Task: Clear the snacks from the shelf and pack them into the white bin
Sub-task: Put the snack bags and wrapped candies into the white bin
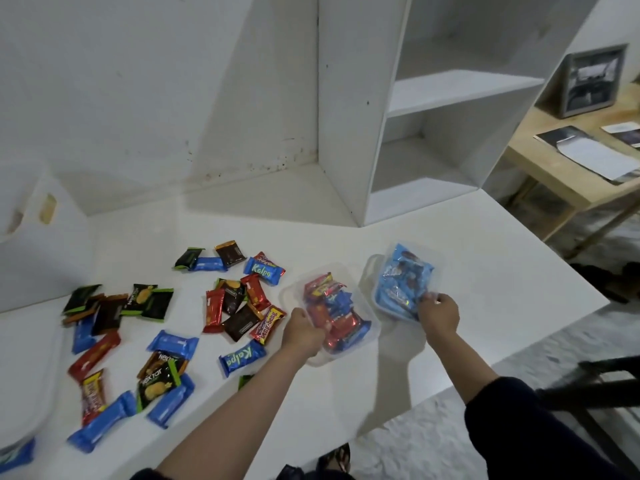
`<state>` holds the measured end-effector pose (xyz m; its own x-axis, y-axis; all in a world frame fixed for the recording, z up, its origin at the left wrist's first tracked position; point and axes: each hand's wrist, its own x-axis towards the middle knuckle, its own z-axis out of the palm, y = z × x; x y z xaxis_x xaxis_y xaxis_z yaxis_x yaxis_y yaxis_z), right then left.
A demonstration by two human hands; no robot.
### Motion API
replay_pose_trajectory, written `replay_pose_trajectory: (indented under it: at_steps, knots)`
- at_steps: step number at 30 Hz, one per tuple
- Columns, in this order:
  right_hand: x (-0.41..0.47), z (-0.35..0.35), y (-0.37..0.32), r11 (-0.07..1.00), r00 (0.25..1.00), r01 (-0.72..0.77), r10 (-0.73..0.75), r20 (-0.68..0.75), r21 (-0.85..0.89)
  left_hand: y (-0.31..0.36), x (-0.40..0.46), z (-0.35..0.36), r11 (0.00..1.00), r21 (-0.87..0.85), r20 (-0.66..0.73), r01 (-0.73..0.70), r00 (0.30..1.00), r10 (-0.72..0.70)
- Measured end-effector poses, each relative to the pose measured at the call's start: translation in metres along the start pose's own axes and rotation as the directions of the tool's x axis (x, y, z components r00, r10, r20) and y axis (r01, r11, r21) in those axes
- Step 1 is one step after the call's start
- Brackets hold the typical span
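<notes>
My left hand [300,330] grips the red-snack tub [360,336] at centre; right hand [437,317] pinches, I think, a blue wrapper in the second tub [380,268]. Light, slippery, crinkly; hold rims.

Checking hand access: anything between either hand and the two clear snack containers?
No. The left hand already grips the container of red and blue snacks, and the right hand grips the container of blue snacks. Loose snacks lie left.

Head view – downward (close overhead)
</notes>
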<state>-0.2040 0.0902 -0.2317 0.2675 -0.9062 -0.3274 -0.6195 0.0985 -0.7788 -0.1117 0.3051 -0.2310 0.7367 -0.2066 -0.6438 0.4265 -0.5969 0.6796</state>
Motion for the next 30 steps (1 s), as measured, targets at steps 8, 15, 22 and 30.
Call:
replay_pose_trajectory:
  at_steps: [8,15,22,30]
  knots:
    - [-0.025,-0.009,-0.034,0.94,0.891,0.329,-0.342,0.299,0.095,-0.006,0.01,-0.01,0.994,-0.108,0.052,-0.034,0.998,0.04]
    - [-0.058,0.031,-0.02,0.816,0.777,0.549,-0.418,0.471,-0.181,-0.007,-0.004,-0.023,0.913,-0.389,0.143,0.128,0.987,-0.077]
    - [-0.06,0.033,-0.018,0.998,0.762,0.065,-0.038,0.647,-0.018,-0.004,-0.019,-0.017,0.943,-0.332,0.2,0.033,0.979,0.036]
    - [-0.078,0.038,-0.037,0.998,0.753,-0.053,0.051,0.656,-0.016,0.002,-0.017,-0.037,0.943,-0.332,0.187,0.024,0.982,0.041]
